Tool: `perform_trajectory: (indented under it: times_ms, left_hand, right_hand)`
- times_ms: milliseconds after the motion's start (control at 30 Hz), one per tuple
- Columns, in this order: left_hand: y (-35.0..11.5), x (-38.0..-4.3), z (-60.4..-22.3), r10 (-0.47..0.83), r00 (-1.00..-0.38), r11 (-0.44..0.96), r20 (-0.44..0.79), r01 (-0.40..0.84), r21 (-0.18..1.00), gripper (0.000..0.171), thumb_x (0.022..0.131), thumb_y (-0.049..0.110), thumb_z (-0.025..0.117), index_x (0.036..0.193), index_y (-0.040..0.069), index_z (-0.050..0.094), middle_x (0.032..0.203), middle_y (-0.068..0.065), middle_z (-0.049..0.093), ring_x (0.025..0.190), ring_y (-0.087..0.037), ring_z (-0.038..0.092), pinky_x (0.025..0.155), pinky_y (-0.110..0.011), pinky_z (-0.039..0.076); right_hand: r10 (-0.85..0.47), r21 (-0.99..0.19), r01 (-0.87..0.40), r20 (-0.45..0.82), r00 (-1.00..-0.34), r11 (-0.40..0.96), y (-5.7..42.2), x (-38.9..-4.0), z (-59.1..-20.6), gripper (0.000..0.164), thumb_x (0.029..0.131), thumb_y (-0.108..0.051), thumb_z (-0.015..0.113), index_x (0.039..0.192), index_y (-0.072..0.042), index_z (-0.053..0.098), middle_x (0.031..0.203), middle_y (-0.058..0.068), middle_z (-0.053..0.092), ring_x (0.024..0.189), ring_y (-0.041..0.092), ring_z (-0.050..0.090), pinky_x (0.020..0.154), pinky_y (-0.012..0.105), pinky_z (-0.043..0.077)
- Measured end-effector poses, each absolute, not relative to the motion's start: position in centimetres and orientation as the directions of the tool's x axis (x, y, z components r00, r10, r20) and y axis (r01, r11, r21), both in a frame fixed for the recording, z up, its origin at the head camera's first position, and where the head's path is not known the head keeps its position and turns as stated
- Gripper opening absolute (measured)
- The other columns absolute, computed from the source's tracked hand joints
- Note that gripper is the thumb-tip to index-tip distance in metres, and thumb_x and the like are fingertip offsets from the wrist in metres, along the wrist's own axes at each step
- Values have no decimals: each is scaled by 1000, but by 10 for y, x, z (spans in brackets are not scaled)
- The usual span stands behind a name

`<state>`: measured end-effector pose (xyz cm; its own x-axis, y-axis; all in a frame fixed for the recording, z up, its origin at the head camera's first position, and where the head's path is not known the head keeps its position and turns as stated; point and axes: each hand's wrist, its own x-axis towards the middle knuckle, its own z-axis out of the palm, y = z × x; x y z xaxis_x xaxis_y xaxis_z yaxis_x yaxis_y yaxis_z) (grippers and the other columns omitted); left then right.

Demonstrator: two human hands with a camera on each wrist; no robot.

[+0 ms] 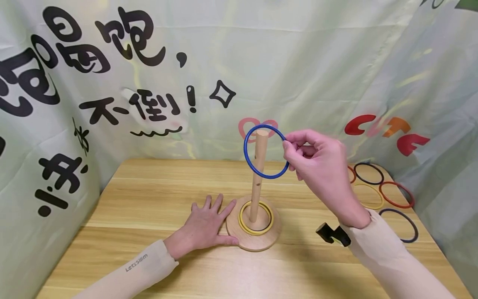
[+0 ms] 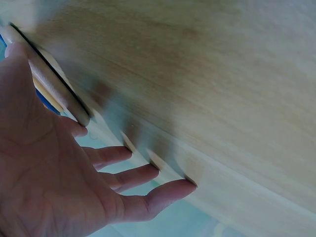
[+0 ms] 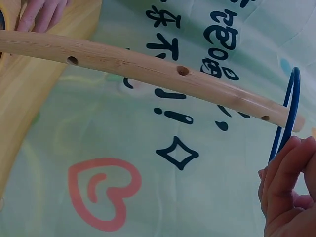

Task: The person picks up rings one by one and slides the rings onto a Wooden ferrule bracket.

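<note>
Blue ring [image 1: 269,177] looks to be round the top of the stick [image 1: 259,166], pinched in my right hand [image 1: 321,158]. My left hand [image 1: 205,224] lies spread out. Yellow rings [image 1: 255,233] already circle its foot; other rings [image 1: 399,207] are left.

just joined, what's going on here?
A person is working with rings and an upright wooden peg. Their right hand pinches a blue ring, which appears to be around the peg's top end, not yet let go. The left hand rests with fingers spread on the table, at the edge of the round base. A yellow ring lies around the peg's foot; loose rings lie on the table beyond the right forearm.
</note>
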<state>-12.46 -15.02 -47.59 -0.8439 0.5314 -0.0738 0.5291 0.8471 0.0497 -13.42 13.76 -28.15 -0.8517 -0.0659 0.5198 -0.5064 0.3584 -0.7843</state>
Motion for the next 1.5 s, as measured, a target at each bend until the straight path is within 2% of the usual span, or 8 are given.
perform_trajectory:
  times_ms: [367, 533, 700, 967, 1200, 1500]
  left_hand:
    - [-152, -122, -480, 539, -840, 843, -61, 538, 36, 119, 85, 98, 50, 174, 21, 33, 168, -30, 38, 143, -62, 44, 90, -84, 45]
    - [-154, -120, -478, 533, -840, 846, -98, 532, 42, 118, 85, 98, 49, 175, 23, 31, 170, -29, 36, 145, -62, 43, 91, -84, 44]
    - [-154, -119, -474, 525, -843, 851, -113, 524, 46, 118, 85, 97, 51, 175, 23, 31, 170, -29, 36, 145, -61, 43, 91, -84, 45]
    - [-148, -122, -476, 544, -835, 839, -86, 542, 43, 118, 86, 97, 51, 175, 22, 31, 169, -29, 37, 144, -62, 43, 89, -83, 46]
    - [-147, -123, -475, 536, -839, 844, -96, 535, 36, 118, 86, 96, 52, 175, 22, 30, 170, -28, 36, 145, -62, 43, 90, -82, 46]
    - [-148, -125, -472, 526, -844, 850, -107, 525, 39, 118, 86, 96, 52, 175, 22, 30, 170, -28, 35, 146, -62, 42, 92, -83, 45]
  right_hand:
    - [-116, -749, -498, 502, -857, 437, 140, -139, -321, 7, 99, -2, 77, 104, -5, 81, 79, 5, 70, 53, 18, 64, 45, 24, 47]
    - [-147, -742, -496, 486, -861, 451, 139, -141, -345, 12, 98, 3, 74, 105, -4, 81, 78, 4, 69, 54, 21, 64, 45, 24, 48]
    - [-185, -728, -495, 468, -864, 474, 138, -141, -367, 15, 98, 5, 71, 107, -2, 80, 76, 2, 68, 50, 16, 62, 44, 26, 50]
    - [-218, -720, -443, 389, -895, 534, 146, -140, -400, 16, 97, 5, 72, 109, -4, 79, 73, -2, 66, 50, 10, 59, 46, 31, 53]
    - [-275, -685, -429, 330, -903, 588, 147, -140, -423, 14, 94, 5, 74, 104, -3, 79, 73, -6, 66, 53, 5, 58, 48, 28, 51]
    - [-328, -714, -382, 223, -918, 587, 144, -144, -444, 14, 97, 5, 68, 107, 1, 77, 74, -6, 65, 53, 6, 61, 49, 28, 53]
